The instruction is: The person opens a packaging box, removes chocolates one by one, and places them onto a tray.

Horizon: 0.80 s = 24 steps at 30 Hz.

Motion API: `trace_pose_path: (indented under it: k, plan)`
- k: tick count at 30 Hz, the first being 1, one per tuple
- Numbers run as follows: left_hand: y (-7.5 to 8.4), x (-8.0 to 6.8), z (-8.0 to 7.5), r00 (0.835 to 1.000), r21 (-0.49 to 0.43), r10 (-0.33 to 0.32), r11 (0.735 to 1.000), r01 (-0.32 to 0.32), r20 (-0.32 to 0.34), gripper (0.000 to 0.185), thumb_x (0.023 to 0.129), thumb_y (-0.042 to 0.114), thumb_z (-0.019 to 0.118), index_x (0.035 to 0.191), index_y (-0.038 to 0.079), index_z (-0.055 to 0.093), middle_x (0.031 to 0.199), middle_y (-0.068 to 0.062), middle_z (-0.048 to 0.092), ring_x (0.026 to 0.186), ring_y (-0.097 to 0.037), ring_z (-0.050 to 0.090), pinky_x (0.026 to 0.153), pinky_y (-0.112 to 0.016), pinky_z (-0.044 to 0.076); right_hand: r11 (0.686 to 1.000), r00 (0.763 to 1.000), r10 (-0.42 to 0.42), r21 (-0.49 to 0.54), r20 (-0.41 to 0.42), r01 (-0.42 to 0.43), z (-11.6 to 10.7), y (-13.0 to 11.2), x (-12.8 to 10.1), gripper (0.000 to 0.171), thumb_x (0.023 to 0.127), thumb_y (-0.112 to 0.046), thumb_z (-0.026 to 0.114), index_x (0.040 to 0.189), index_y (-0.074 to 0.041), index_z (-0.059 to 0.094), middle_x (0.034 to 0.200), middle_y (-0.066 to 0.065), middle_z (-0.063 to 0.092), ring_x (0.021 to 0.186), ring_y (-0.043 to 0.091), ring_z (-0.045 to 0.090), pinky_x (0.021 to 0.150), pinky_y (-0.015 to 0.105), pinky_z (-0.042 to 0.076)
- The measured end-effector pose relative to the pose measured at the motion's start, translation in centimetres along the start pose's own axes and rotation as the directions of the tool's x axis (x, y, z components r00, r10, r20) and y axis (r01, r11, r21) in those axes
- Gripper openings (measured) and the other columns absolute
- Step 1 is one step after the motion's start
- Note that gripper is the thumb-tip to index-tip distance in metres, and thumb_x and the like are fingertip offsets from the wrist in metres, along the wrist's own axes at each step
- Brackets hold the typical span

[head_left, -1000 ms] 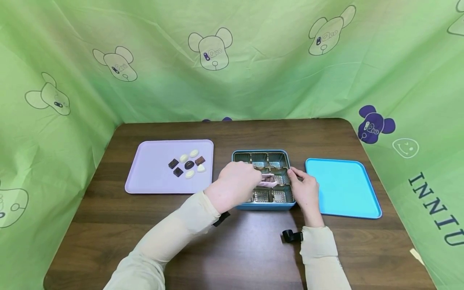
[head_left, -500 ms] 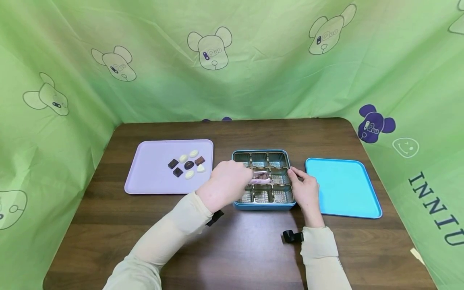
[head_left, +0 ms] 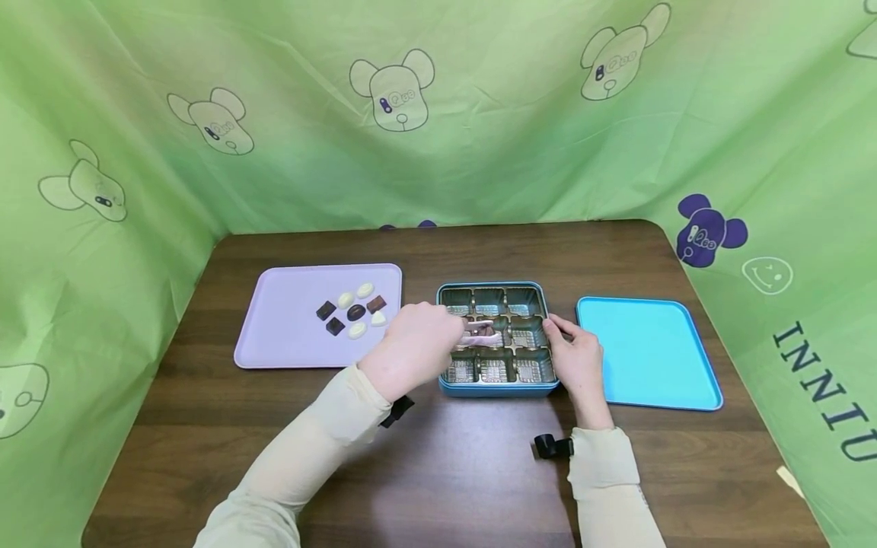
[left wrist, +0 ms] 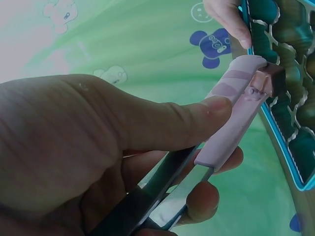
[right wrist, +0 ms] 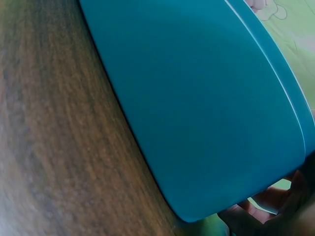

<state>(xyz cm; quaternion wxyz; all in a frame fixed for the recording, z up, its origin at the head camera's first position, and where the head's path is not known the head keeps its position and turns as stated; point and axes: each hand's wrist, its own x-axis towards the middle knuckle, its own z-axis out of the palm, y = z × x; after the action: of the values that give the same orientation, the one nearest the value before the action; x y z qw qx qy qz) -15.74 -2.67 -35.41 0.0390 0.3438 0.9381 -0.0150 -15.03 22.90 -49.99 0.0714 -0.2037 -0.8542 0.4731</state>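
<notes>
My left hand (head_left: 414,342) grips a pair of tongs (left wrist: 231,118) with pale pink, striped tips. Between those tips sits a brown square chocolate (left wrist: 269,81). In the head view, the tongs' tips and the chocolate (head_left: 483,329) are above the middle row of a blue box (head_left: 500,390). A dark, shiny divided insert (head_left: 511,348) lines this box with several square compartments. My right hand (head_left: 577,363) holds the box's right side, its thumb at the rim. The right wrist view shows the blue box wall (right wrist: 197,108), with the fingers partly hidden around its corner.
Left of the box lies a lilac tray (head_left: 284,320) bearing several dark, brown and white chocolates (head_left: 356,312). A bright blue tray (head_left: 651,354) lies to the right. All stand on a dark wooden table (head_left: 438,472), with a green printed curtain (head_left: 308,183) behind and beside it.
My left hand has moved left across the box, carrying the tongs and the chocolate from the right part of the middle row towards its centre. My right hand stays at the box's side.
</notes>
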Motion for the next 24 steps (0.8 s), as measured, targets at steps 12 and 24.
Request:
trace_pose_path:
  k: [12,24]
  plan:
    - [-1.2,-1.2,0.5,0.997,-0.054,-0.013,0.999,0.008,-0.078,0.008,0.088,0.009,0.070,0.088,0.015,0.075,0.074,-0.003,0.069,0.061,-0.022,0.064,0.048,-0.037,0.049,1.000,1.000,0.008,0.009,0.006,-0.008,0.0,0.0,-0.1,0.043,0.102,-0.036,0.059,0.132,-0.006,0.067,0.129,0.020,0.066,0.115,0.031,0.061,0.088,0.044,0.048]
    - [-2.4,-2.0,0.8,0.997,-0.075,-0.077,0.994,0.074,-0.032,0.012,0.091,0.018,0.073,0.102,0.018,0.077,0.077,-0.004,0.070,0.066,-0.025,0.066,0.049,-0.040,0.051,1.000,1.000,-0.018,0.000,-0.008,0.018,-0.1,-0.3,-0.1,0.042,0.101,-0.035,0.062,0.129,-0.005,0.069,0.126,0.020,0.067,0.118,0.034,0.062,0.094,0.050,0.049]
